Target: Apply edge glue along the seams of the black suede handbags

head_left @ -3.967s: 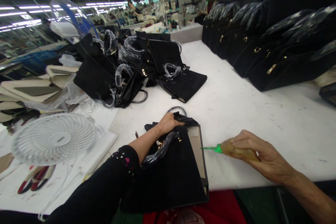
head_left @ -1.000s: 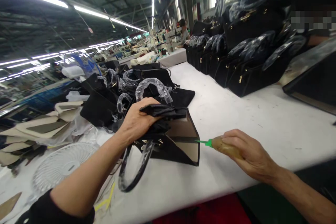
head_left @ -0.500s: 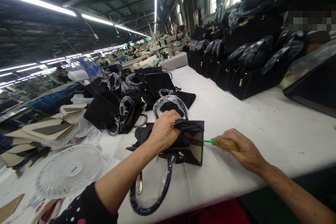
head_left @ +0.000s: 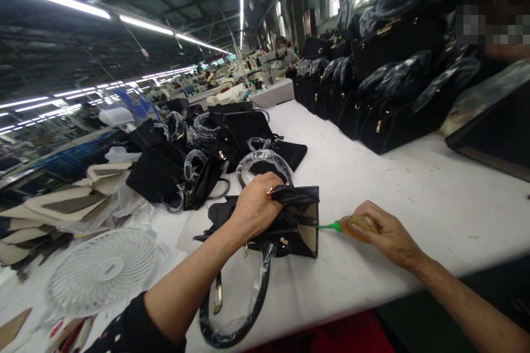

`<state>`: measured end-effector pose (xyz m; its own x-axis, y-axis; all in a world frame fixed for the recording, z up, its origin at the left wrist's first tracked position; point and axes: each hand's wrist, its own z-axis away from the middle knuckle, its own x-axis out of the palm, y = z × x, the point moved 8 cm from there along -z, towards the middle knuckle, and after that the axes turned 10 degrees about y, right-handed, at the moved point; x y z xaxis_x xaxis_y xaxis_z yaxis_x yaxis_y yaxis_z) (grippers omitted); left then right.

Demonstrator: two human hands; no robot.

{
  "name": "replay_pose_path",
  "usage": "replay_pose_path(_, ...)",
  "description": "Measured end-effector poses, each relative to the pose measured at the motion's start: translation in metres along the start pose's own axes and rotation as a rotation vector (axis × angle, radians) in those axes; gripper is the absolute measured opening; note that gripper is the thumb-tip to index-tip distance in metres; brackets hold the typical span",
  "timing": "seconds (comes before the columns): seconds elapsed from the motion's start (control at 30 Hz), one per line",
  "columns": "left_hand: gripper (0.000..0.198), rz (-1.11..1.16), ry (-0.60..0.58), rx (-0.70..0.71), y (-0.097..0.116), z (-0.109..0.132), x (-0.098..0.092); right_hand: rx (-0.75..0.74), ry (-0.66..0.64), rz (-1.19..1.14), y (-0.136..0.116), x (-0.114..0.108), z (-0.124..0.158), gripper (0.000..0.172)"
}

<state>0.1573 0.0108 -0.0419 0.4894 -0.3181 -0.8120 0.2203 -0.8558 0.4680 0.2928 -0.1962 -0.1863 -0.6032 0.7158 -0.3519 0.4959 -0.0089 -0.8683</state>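
Observation:
A black handbag [head_left: 304, 241] lies on the white table with its opening facing right, showing a beige inner edge. My left hand [head_left: 257, 204] is closed on the bag's dark lining, folding it back from the opening. Plastic-wrapped handles loop out above and below the bag. My right hand [head_left: 391, 234] grips a glue bottle [head_left: 359, 228] with amber contents and a thin green nozzle. The nozzle points left, and its tip is at the bag's right edge; whether it touches cannot be made out.
Piled black bags [head_left: 165, 168] lie behind the left hand. Finished-looking handbags [head_left: 385, 116] stand in rows at the back right. A white fan [head_left: 105, 270] and beige pieces [head_left: 62, 204] occupy the left. A person [head_left: 285, 55] sits far back.
The view has shifted slightly. The glue bottle is turned a little in my right hand, its nozzle still at the bag's edge. My left hand keeps its hold on the lining.

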Motion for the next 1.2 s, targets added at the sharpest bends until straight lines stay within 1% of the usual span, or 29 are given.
replay_pose_path(0.07,0.013,0.004,-0.001,0.0,-0.001,-0.001,0.0,0.003,-0.002,-0.01,-0.001,-0.001,-0.002,0.019)
replay_pose_path(0.17,0.013,0.017,-0.007,-0.002,0.0,0.0,0.0,0.001,0.031,-0.011,-0.002,-0.003,-0.004,0.02)
replay_pose_path(0.33,0.012,0.036,-0.003,-0.018,0.001,-0.001,-0.002,0.006,-0.059,-0.023,-0.001,0.001,-0.007,0.023)
replay_pose_path(0.47,0.011,0.05,0.01,-0.012,0.0,0.0,-0.002,-0.025,-0.039,-0.031,-0.005,-0.002,-0.006,0.023)
replay_pose_path(0.6,0.011,0.086,0.014,-0.035,-0.004,0.003,-0.001,-0.035,-0.118,-0.047,-0.009,0.005,0.001,0.02)
replay_pose_path(0.73,0.012,0.104,0.016,-0.025,-0.003,0.005,-0.002,-0.124,-0.013,-0.062,-0.017,-0.002,0.001,0.011)
replay_pose_path(0.77,0.012,0.105,0.015,-0.026,-0.002,0.006,-0.003,-0.127,-0.019,-0.062,-0.018,-0.001,0.001,0.011)
replay_pose_path(0.87,0.013,0.097,0.002,-0.051,-0.001,0.007,-0.004,-0.078,-0.16,-0.09,-0.018,0.009,0.003,0.013)
replay_pose_path(0.9,0.013,0.092,-0.001,-0.059,0.0,0.007,-0.005,-0.074,-0.184,-0.102,-0.019,0.011,0.003,0.014)
replay_pose_path(0.93,0.013,0.09,0.0,-0.062,0.001,0.008,-0.006,-0.084,-0.176,-0.107,-0.02,0.01,0.003,0.012)
replay_pose_path(1.03,0.015,0.097,0.005,-0.048,0.003,0.009,-0.008,-0.146,-0.047,-0.069,-0.024,0.0,0.0,0.01)
replay_pose_path(1.07,0.016,0.095,0.0,-0.043,0.004,0.01,-0.008,-0.141,-0.043,-0.058,-0.024,-0.001,-0.001,0.01)
replay_pose_path(1.17,0.018,0.083,-0.004,-0.051,0.002,0.012,-0.008,-0.06,-0.188,-0.097,-0.02,0.008,0.002,0.016)
replay_pose_path(1.2,0.018,0.082,-0.001,-0.058,0.001,0.013,-0.008,-0.048,-0.211,-0.111,-0.02,0.009,0.003,0.016)
